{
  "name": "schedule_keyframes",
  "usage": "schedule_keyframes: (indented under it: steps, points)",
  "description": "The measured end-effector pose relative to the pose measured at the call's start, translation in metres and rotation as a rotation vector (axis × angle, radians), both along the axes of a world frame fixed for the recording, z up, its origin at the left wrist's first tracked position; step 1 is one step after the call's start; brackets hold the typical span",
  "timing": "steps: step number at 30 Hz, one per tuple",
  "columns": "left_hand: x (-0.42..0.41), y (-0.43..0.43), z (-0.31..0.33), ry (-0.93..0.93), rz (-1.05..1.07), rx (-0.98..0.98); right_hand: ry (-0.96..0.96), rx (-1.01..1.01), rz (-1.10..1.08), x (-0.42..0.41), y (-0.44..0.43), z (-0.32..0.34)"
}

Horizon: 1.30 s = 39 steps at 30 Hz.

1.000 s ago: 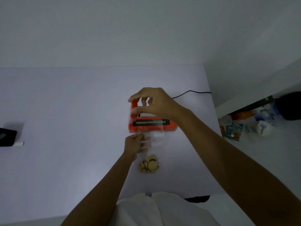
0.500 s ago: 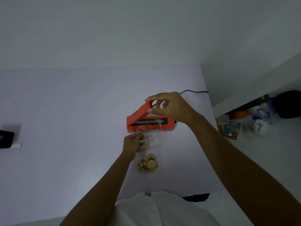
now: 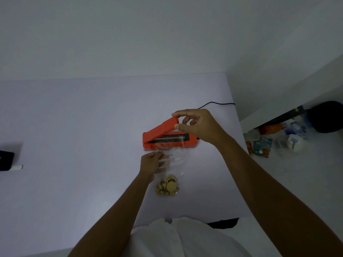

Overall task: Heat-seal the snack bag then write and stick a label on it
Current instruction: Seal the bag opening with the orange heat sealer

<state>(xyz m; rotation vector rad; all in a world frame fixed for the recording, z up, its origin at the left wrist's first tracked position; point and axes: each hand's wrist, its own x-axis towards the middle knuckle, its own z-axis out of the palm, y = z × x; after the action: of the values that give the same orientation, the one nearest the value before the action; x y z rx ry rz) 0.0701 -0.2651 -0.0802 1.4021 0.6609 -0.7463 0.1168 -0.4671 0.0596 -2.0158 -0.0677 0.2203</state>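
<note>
An orange heat sealer (image 3: 148, 140) sits on the white table (image 3: 74, 136), its lid tilted up at the right end over the black sealing strip. My right hand (image 3: 198, 125) pinches the raised lid tip between thumb and fingers. A clear snack bag (image 3: 176, 162) lies in front of the sealer, its open top reaching the sealer's front edge. Round tan snacks (image 3: 168, 186) are bunched at its near end. My left hand (image 3: 151, 163) grips the bag's left side just below the sealer.
A black power cord (image 3: 217, 103) runs from the sealer to the table's right edge. A black object (image 3: 5, 160) with a small white piece (image 3: 17, 167) beside it lies at the far left. Packets and containers (image 3: 274, 141) clutter the floor on the right.
My right hand has lowered the sealer lid from nearly upright to a shallow tilt, moving rightward along it to the tip. My left hand and the bag have stayed in place.
</note>
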Motion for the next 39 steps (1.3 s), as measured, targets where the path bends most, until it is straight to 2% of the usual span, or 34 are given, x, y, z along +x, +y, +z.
schedule_keyframes:
  steps: [14, 39]
  points:
    - [-0.002, 0.000, -0.001, -0.004, 0.012, -0.019, 0.023, 0.049, -0.070, -0.004, -0.002, -0.009]
    - [-0.001, -0.003, 0.004, 0.013, 0.026, 0.006, 0.013, 0.014, -0.122, -0.010, -0.008, -0.021]
